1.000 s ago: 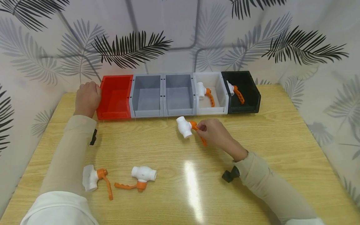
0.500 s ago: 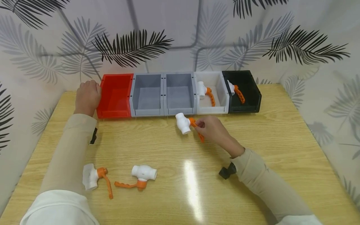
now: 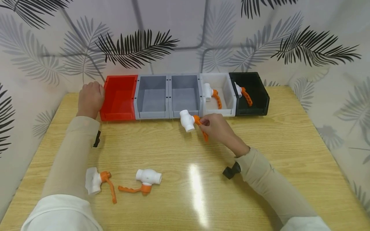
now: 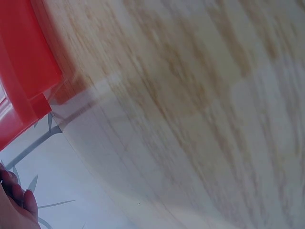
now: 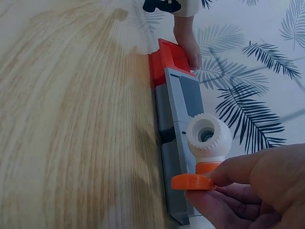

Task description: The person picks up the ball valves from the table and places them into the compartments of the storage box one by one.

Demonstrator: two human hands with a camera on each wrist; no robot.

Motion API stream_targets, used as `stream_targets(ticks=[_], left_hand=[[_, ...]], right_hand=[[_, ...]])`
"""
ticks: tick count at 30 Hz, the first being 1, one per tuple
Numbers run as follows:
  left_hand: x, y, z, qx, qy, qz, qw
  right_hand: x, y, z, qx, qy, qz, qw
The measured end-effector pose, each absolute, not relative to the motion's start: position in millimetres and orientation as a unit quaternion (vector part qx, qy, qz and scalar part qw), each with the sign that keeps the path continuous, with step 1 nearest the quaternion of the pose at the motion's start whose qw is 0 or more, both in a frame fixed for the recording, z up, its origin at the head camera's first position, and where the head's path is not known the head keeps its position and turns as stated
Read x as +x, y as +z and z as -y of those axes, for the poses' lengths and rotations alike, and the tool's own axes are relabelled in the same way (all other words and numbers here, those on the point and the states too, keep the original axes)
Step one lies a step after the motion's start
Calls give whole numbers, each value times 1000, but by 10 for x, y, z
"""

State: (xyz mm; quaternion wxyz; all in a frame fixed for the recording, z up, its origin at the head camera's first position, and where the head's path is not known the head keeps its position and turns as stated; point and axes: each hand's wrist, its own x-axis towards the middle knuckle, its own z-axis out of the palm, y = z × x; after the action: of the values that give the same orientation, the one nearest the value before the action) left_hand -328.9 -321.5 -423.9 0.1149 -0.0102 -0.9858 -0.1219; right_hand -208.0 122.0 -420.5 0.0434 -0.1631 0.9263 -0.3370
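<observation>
My right hand (image 3: 216, 128) pinches the orange lever handle of a white plastic ball valve (image 3: 187, 121) between thumb and fingers. The valve hangs just in front of the third and fourth bins; in the right wrist view its round threaded opening (image 5: 206, 135) faces the camera. My left hand (image 3: 91, 98) is at the outer left rim of the red bin (image 3: 118, 99), its fingers (image 4: 29, 200) curled in the left wrist view; whether they grip the rim I cannot tell. Two more ball valves, one (image 3: 93, 181) beside the left sleeve and another (image 3: 148, 177) to its right, lie on the table.
Right of the red bin stand two grey bins (image 3: 153, 114), a white bin (image 3: 218, 112) and a black bin (image 3: 260, 96), all in one row. The white and black bins each hold a ball valve. A leaf-patterned curtain (image 3: 173, 57) hangs behind the table (image 3: 144, 138).
My right hand has moved slightly away from me and to the left, carrying the ball valve up to the front edge of the bins. The left hand stays at the red bin.
</observation>
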Motion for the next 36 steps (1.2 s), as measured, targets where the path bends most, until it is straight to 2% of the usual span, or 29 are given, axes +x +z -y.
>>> stream_targets(ticks=[8,15,23,36], left_hand=[[-3294,-4235,3213,-14,-119,985,122],[-3297,-4244,3225,-1,-124,987,99],[-3291,-4259,3232,1,-122,987,103],[-3276,-4222,3201,-5,-120,987,110]], right_hand=[[-2129,-4186,-1173,-154,-343,-926,36],[-2179,-4200,-1153,-144,-344,-927,29],[-2235,-4176,-1117,-141,-343,-928,23],[-2368,-4095,-1031,-152,-332,-931,-13]])
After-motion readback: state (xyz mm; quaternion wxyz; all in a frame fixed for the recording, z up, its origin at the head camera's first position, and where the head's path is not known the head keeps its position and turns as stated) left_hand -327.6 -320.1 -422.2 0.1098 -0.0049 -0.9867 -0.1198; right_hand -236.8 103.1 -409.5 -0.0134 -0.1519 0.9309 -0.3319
